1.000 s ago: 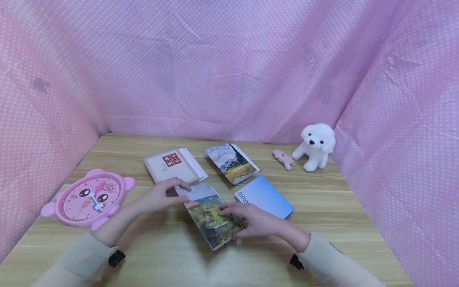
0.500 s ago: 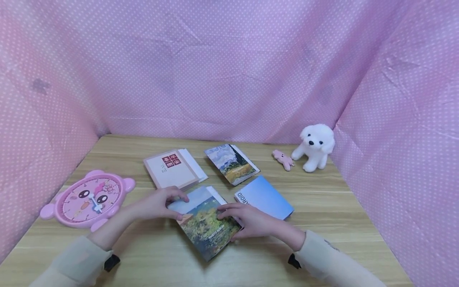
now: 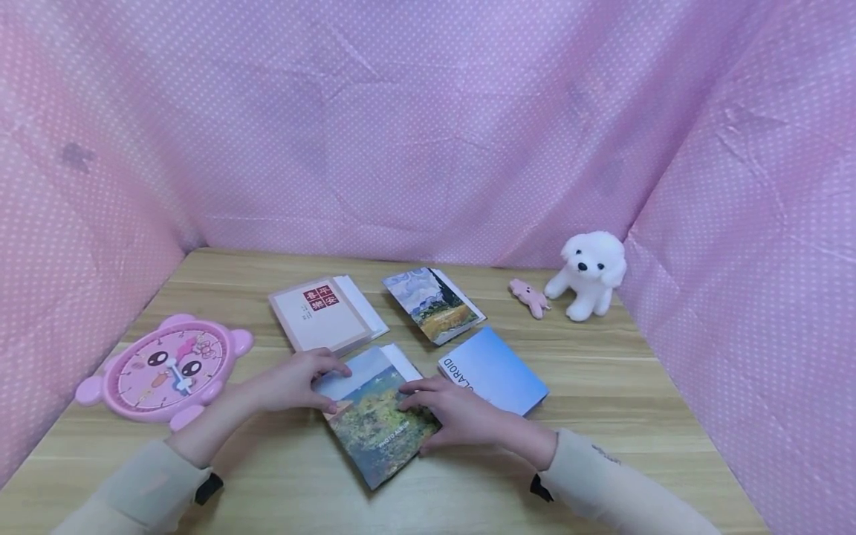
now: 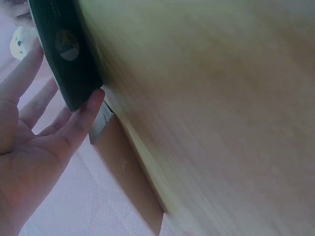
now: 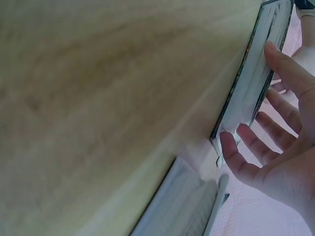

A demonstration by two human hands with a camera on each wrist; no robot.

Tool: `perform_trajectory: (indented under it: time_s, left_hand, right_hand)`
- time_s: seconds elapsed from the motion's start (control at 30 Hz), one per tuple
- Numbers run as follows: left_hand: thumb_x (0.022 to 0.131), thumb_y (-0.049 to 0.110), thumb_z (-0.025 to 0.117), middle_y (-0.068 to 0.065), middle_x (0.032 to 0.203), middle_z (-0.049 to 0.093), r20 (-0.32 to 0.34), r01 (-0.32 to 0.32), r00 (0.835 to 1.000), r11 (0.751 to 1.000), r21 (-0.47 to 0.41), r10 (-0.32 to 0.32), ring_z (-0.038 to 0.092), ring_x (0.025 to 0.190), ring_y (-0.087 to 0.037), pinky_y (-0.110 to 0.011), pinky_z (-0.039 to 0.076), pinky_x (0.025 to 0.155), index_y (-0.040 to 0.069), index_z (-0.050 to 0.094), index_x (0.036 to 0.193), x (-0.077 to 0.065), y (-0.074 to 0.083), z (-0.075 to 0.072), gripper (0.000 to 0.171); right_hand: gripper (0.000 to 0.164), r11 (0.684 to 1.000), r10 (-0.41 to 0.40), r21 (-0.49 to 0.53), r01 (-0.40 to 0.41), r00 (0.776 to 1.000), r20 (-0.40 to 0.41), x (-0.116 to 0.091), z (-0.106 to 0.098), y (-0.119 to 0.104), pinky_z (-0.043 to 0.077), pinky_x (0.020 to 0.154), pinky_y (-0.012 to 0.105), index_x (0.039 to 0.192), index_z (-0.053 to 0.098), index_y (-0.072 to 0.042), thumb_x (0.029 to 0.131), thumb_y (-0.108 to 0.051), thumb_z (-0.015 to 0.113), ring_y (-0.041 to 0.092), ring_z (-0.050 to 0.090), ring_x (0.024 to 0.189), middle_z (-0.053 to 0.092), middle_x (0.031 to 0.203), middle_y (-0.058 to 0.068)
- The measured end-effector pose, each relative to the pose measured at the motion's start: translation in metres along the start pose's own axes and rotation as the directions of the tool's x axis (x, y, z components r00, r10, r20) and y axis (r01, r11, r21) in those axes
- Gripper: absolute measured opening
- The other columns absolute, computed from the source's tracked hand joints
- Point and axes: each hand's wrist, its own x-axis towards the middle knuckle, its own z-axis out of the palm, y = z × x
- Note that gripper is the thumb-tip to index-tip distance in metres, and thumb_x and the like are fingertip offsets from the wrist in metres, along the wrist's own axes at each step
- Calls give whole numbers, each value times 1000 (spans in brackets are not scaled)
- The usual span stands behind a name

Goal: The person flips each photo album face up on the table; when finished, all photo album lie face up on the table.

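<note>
A photo album (image 3: 384,427) with a painted garden cover lies slanted between my two hands at the near middle of the table. My left hand (image 3: 294,383) grips its upper left corner, and the left wrist view shows the thumb against the dark green spine (image 4: 69,59). From the right side, my right hand (image 3: 461,412) holds the album, fingertips on the cover and thumb at the page edge. In the right wrist view the white page block (image 5: 251,73) shows beside the fingers. The album sits close over the wood surface.
Behind stand a cream album (image 3: 321,319) with red characters and a wheat-field painting album (image 3: 428,305). A blue album (image 3: 504,371) lies beside my right hand. A pink clock (image 3: 167,371) is at left; a white plush dog (image 3: 588,275) and small pink toy (image 3: 528,297) are back right.
The album has turned and shifted toward the left and the near edge, its cover now facing up more fully. Both hands have moved with it, the right hand a little leftward.
</note>
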Motion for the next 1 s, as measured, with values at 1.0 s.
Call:
perform_trajectory:
  time_s: [1.0]
  left_hand:
    - [78,42,74,-14,125,59,-89,50,995,987,152,-36,56,115,-30,-45,47,97,3,48,135,34,60,-30,74]
  right_hand:
    - [59,993,-66,94,75,992,-104,-33,-59,14,39,105,43,130,55,-15,76,-26,79,25,40,132,45,144,5]
